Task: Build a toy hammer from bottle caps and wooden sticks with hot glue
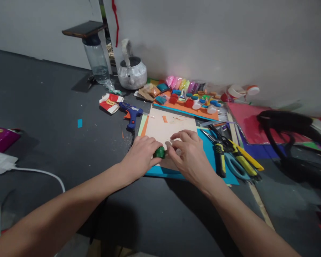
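Observation:
My left hand (pixel 143 155) is closed round a small green bottle cap (pixel 159 152), its thumb and fingers on the cap's left side. Just to the right, my right hand (pixel 188 151) is curved over the pale paper with its fingers apart. Something small and whitish (pixel 178 152) shows under its fingers, too unclear to name. Both hands are above a stack of pale paper (pixel 160 123) that lies on blue sheets (pixel 207 144). An orange paper scrap (pixel 164 119) rests on the paper beyond the hands.
A blue glue gun (pixel 132 114) lies left of the paper, near a kettle (pixel 132 73) and water bottle (pixel 97 59). Pliers (pixel 219 157) and scissors (pixel 237 166) lie on the right. Paint pots (pixel 196 103) and clay packets (pixel 179 82) stand behind. A black strap (pixel 286 119) is far right.

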Available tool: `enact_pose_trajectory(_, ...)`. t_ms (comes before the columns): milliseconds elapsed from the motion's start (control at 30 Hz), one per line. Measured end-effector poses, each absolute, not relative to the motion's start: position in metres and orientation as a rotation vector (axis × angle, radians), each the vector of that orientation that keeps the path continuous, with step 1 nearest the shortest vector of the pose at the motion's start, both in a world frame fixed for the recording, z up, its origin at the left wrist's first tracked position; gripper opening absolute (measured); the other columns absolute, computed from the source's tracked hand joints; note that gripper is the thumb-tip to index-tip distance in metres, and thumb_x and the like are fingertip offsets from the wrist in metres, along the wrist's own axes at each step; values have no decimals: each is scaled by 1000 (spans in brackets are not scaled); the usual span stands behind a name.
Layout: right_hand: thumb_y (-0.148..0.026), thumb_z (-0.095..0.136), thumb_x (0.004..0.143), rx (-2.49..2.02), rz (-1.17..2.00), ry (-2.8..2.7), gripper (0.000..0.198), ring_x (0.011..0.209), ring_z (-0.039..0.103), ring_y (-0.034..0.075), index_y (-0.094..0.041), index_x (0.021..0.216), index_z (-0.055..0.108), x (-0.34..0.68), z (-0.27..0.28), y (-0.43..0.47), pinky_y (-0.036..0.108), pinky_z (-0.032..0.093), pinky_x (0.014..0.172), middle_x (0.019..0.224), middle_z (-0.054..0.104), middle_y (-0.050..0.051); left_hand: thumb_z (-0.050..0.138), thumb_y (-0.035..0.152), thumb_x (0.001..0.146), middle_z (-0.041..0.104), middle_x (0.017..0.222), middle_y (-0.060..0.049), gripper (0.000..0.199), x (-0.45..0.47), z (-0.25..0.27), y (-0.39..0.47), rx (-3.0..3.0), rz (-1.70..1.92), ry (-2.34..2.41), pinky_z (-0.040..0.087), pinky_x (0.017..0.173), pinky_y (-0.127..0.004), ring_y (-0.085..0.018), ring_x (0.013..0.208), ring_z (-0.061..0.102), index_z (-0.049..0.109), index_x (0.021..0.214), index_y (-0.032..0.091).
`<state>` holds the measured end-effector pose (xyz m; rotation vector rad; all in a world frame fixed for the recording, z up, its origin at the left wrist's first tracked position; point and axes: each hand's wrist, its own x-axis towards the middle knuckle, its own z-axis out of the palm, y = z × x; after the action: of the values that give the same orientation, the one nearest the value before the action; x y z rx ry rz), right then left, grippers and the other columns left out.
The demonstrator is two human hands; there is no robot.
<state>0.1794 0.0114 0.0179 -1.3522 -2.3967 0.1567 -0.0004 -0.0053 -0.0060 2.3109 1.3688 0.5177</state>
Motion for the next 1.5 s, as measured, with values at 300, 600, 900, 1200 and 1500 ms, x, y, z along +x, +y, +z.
enact_pose_trajectory(300,-20,54,91,-1369,131,-2413,23,109,52,29,-18,75,71,178,18,10,48,36,96,100,69,8,65,23,87,66,98,-5,16,0,-6,-5,2306,524,1371,37,85,-39,-24,97,57,61,102,19)
enact_pose_trajectory(600,-25,58,91,-1395,140,-2405,25,107,53,29,-19,70,69,178,20,9,49,36,95,97,69,8,65,23,87,67,97,-4,15,0,-6,-5,2297,528,1378,36,83,-38,-24,97,57,62,101,19)
enact_pose_trajectory(900,-39,56,94,-1323,191,-2229,26,95,58,26,-19,80,66,230,15,12,47,42,90,94,67,9,72,30,82,68,106,-5,31,-3,-5,-3,2272,507,1393,33,87,-39,-25,105,57,61,109,19)
enact_pose_trajectory(1200,-31,57,94,-1205,144,-2380,23,136,34,34,-20,112,67,243,3,-1,59,31,110,131,56,13,65,27,88,69,102,-4,17,0,-6,-2,2254,523,1389,33,85,-38,-23,100,59,63,104,21)
enact_pose_trajectory(1500,-29,63,91,-1084,177,-2470,17,135,36,34,-19,102,70,211,8,12,59,30,110,127,60,12,65,29,88,67,103,-3,18,0,-6,-2,2261,523,1381,34,87,-38,-23,102,58,61,104,21)
